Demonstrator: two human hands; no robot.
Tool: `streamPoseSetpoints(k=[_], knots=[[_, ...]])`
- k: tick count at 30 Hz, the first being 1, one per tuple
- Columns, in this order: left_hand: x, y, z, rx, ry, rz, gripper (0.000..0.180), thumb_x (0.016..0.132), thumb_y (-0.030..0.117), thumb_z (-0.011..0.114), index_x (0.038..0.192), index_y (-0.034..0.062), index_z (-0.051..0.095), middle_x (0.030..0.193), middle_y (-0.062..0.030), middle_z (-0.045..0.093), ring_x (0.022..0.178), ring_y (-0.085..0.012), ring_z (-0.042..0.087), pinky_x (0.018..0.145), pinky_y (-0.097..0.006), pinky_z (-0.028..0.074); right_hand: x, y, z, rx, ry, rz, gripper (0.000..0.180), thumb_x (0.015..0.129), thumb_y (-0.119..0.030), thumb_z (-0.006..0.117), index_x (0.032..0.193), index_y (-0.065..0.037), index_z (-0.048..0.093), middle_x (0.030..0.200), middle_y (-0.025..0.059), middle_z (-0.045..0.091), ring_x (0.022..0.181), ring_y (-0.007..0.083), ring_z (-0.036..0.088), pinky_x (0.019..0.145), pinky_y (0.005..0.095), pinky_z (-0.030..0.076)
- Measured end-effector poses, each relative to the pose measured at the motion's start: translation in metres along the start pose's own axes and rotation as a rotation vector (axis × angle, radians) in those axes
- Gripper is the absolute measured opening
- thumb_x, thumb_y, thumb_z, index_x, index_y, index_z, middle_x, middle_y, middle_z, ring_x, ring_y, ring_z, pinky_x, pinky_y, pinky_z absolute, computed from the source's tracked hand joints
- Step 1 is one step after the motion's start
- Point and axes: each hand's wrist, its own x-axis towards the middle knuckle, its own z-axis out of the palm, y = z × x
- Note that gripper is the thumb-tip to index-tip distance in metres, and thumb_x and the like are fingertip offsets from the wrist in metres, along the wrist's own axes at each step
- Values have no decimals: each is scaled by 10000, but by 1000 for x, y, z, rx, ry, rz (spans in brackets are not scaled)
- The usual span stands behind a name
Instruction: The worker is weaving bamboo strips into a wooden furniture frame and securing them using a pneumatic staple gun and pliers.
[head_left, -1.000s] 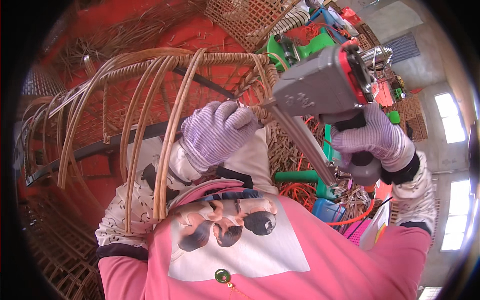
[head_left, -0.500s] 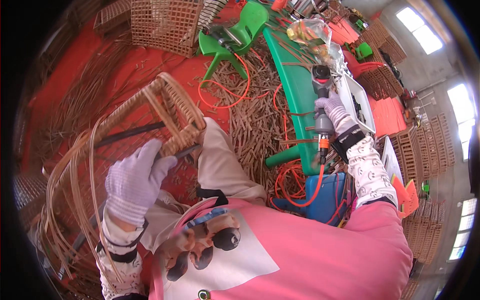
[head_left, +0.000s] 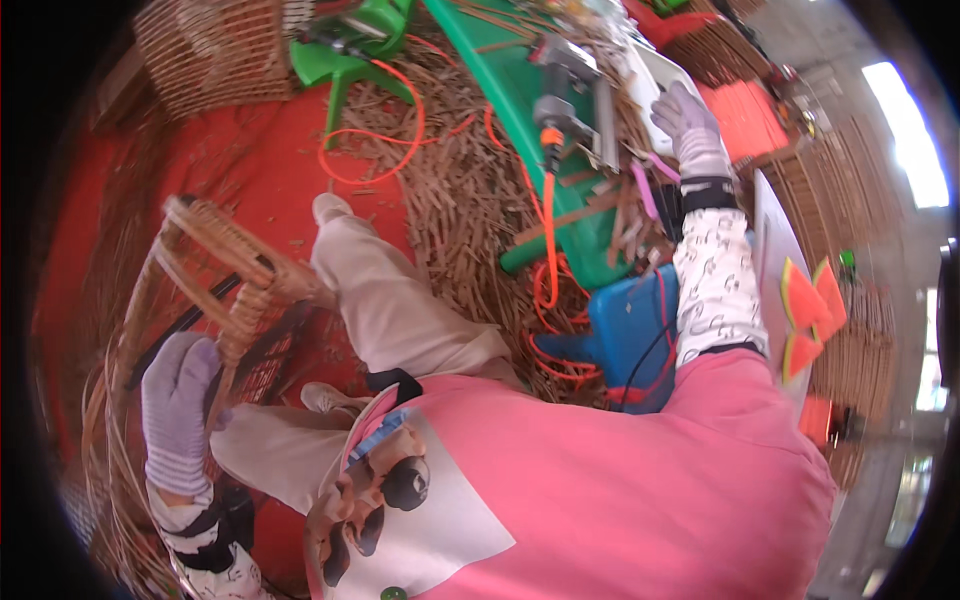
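Note:
At the left, my left hand (head_left: 180, 400), in a pale lilac glove, grips the edge of a tan rattan basket (head_left: 240, 300) that has a braided rim and long loose strands. Dark bars run through its frame, and it leans by my legs. My right hand (head_left: 686, 118), gloved alike, reaches over the rim of a white tray (head_left: 655, 65) at the far right of the green table, fingers stretched out. No tool shows in it; its fingertips are slightly blurred. Left of that hand, a grey air nailer (head_left: 570, 95) lies on the table, with an orange hose (head_left: 548, 220) attached.
The green table (head_left: 480, 75) carries scattered cane strips. Cane scraps (head_left: 450, 200) cover the red floor (head_left: 230, 140) beside it. A blue stool (head_left: 630, 320) stands by my right arm. Another air tool rests on a green chair (head_left: 370, 45). Woven baskets (head_left: 215, 55) stand behind.
My right hand has let go of the air nailer, now lying on the table, and has moved to the white tray. My left hand and the basket have shifted left and down in the picture.

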Motion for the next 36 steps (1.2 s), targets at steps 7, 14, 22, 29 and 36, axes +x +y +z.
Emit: streamPoseSetpoints(k=[7,14,22,29,36], knots=[[-1,-10,0,-34,39,48,221,898,269,504,847,57,543,641,17,480,440,-59,413,386,-210,311,-159,54,-105,-1185,342,15,699,713,-442,618,1229,-1,450,1151,220,541,1083,346,511,945,382,378],[-5,-4,2,-60,27,28,215,891,284,512,833,79,537,625,26,463,446,-51,403,380,-205,301,-141,52,-77,-1283,303,-58,893,639,-519,686,1291,-5,358,1329,220,362,1234,339,356,1013,402,309],[-6,0,0,-43,32,-5,235,888,269,516,829,44,548,622,-8,507,423,-71,455,375,-208,339,-39,30,-32,-1432,-184,234,1065,463,-489,760,1281,48,341,1349,177,364,1232,297,371,1025,352,285],[1,3,-1,-23,-28,93,207,853,236,542,830,31,549,624,-17,492,442,-91,482,391,-222,360,-61,10,-38,-1517,-190,56,467,643,-379,603,918,-3,619,908,190,623,829,302,598,746,386,443],[1,4,-20,-90,-213,5,315,691,131,616,971,6,540,805,-107,552,577,-209,543,488,-294,446,-130,-20,66,-758,-365,-489,524,692,-117,639,1179,-10,479,1058,124,549,983,220,562,866,314,439]])
